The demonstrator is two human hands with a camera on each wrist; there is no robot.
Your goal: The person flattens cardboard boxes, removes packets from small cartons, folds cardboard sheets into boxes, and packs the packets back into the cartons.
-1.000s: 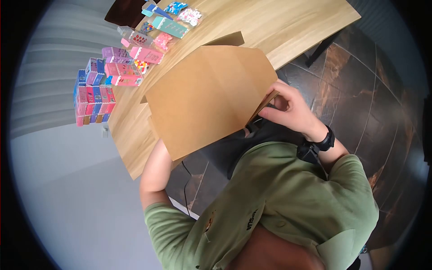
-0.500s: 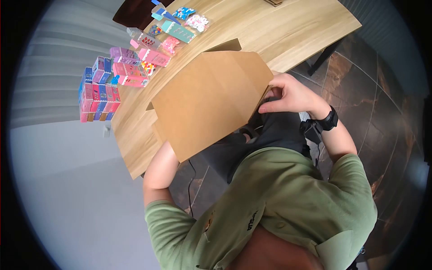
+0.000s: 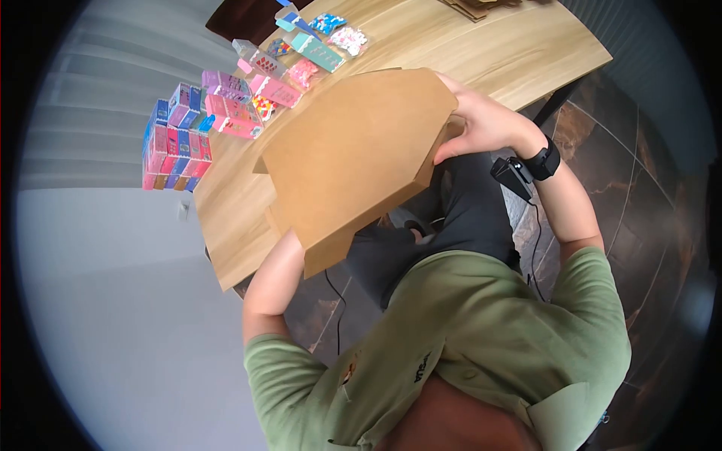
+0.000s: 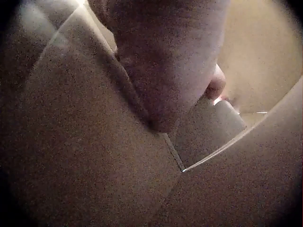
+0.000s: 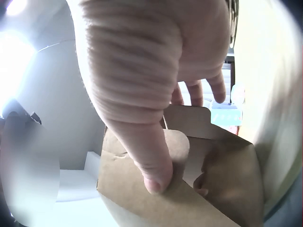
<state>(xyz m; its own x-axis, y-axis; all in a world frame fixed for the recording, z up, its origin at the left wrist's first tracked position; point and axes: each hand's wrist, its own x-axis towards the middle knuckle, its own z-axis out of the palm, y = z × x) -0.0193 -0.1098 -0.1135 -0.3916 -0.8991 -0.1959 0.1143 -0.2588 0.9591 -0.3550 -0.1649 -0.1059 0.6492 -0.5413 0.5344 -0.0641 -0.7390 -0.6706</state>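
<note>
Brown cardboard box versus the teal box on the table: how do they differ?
The brown cardboard box looks plain; the teal box has small printed marks.
The brown cardboard box appears much larger than the teal box.
The right hand grips the brown cardboard box; the teal box rests on the table.
Both have flat panels.

Along the far left edge of the wooden table [image 3: 526,68] stand small coloured boxes: a blue-and-pink stack [image 3: 177,154] at the table's left end, then a purple box [image 3: 226,85], pink boxes [image 3: 233,119] and a teal box [image 3: 319,52]. By them on the table lie a white bag [image 3: 349,40], a blue bag [image 3: 328,23] and a pink bag [image 3: 304,73]. Left of the table are a grey curtain [image 3: 98,128], a wall [image 3: 113,263] and a socket [image 3: 183,211]; right of it, a dark tiled floor [image 3: 647,225].
</note>
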